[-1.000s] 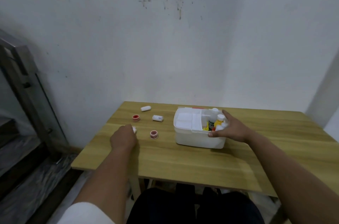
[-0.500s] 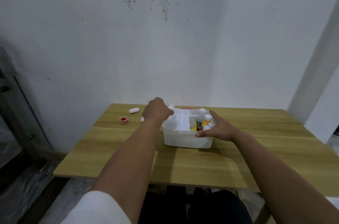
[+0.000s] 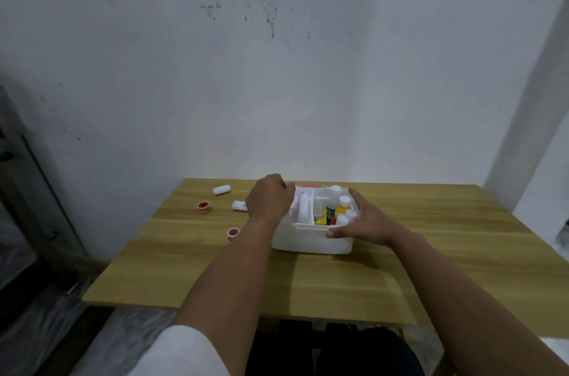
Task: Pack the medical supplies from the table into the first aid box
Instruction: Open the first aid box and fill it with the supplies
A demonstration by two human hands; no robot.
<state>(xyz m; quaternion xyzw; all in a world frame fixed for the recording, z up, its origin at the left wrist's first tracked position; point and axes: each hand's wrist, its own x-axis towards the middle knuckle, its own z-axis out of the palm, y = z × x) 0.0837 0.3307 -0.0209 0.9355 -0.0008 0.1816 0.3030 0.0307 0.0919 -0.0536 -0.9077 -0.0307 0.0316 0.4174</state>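
The white first aid box (image 3: 308, 242) stands open in the middle of the wooden table (image 3: 431, 268). In its right part are several bottles, among them a yellow one (image 3: 342, 208). My left hand (image 3: 268, 197) hangs curled over the box's left compartment, with a white bandage roll (image 3: 294, 207) showing at its fingers. My right hand (image 3: 365, 221) grips the box's front right corner, thumb on the front rim and fingers over the bottles. On the table left of the box lie two white rolls (image 3: 221, 189) (image 3: 239, 205), a red tape roll (image 3: 203, 207) and a pink tape roll (image 3: 233, 233).
The table stands against a white wall. A metal and glass railing (image 3: 37, 191) runs down the left side beside the table's left edge. Something red (image 3: 311, 185) shows just behind the box.
My left hand lifted a white roll off the table and carried it right, over the box's left compartment. My right hand stayed on the box. The camera turned a little.
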